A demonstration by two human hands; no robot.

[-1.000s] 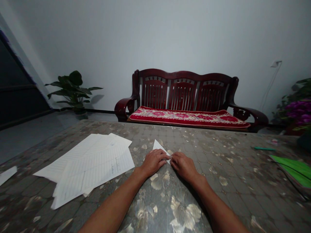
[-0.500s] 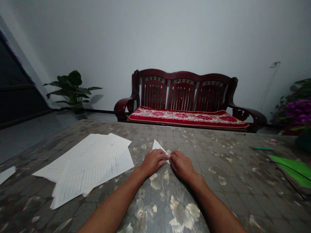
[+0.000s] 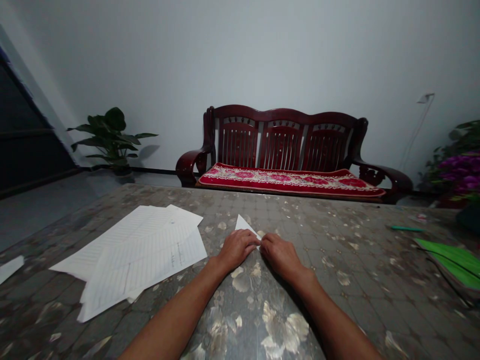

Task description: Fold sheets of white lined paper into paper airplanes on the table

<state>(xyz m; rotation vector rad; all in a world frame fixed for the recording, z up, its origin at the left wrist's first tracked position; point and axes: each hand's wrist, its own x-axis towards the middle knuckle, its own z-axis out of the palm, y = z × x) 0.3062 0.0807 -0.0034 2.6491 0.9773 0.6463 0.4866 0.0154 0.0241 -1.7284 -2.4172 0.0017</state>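
Observation:
A small piece of folded white paper (image 3: 244, 223) lies on the table, its pointed corner showing beyond my fingers. My left hand (image 3: 239, 246) rests over its left and near part, fingers closed together and pressing on it. At the paper's right corner, my right hand (image 3: 278, 252) has its fingers curled and pinched on the edge. The fingertips of both hands nearly meet, and much of the paper is hidden under them.
Lined paper sheets (image 3: 146, 250) overlap on the table's left, with another white scrap (image 3: 11, 269) at the far left. On the right lie a green pen (image 3: 407, 228) and a green booklet (image 3: 452, 260) with a dark cord-like thing across it. A wooden bench (image 3: 281, 142) stands beyond the table (image 3: 330, 320).
My right fingertips have shifted slightly left, closer to the left hand, and less of the paper's near corner shows. The left hand stays nearly in place.

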